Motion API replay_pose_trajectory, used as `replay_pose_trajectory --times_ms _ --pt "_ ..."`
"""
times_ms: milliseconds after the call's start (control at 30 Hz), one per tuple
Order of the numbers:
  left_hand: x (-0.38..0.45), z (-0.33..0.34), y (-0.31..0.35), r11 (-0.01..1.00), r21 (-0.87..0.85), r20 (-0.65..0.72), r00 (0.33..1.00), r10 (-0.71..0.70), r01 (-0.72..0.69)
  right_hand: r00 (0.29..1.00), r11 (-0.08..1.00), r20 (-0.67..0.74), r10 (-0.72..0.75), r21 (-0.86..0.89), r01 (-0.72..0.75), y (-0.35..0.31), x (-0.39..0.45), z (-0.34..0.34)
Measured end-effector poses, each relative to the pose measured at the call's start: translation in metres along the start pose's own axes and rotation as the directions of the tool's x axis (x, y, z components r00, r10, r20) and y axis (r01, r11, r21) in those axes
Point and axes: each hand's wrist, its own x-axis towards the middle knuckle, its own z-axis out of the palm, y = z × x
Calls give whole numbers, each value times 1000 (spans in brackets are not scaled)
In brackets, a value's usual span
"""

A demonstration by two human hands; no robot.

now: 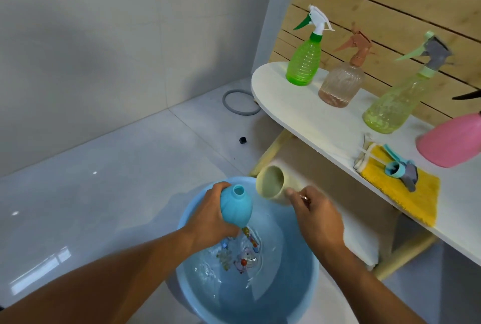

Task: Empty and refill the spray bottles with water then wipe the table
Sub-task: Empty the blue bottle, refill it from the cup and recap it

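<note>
White table [307,115] holds four spray bottles, one cloth [406,193].

Basin [299,295] pale blue, bottle [235,206] turquoise, cup [273,184] cream. Upper right: green ribbed bottle [303,63]. Right: yellow cloth [406,193], pink bottle [450,141].

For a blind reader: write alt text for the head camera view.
Over a blue basin of water on the floor, the left hand grips an uncapped blue bottle while the right hand holds a cream cup beside its mouth. Four spray bottles and a yellow cloth sit on the white table to the right.
</note>
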Motion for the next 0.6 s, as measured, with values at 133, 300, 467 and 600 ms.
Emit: replay_pose_trajectory --times_ms 133,300,467,600 --pt "4 -2 -16 1000 -18 -5 1000 -14 14 935 982 301 187 -75 -172 35 3 50" --pt "5 -3 -38 999 49 -20 1000 6 -5 917 966 382 111 -258 -10 60 2 105" --pt "-1 -1 -61 989 140 -18 999 41 -38 886 889 462 -45 -385 246 59 13 136" --pt "-6 -3 -74 981 191 -36 998 45 -37 851 852 519 -83 -406 331 46 13 162"
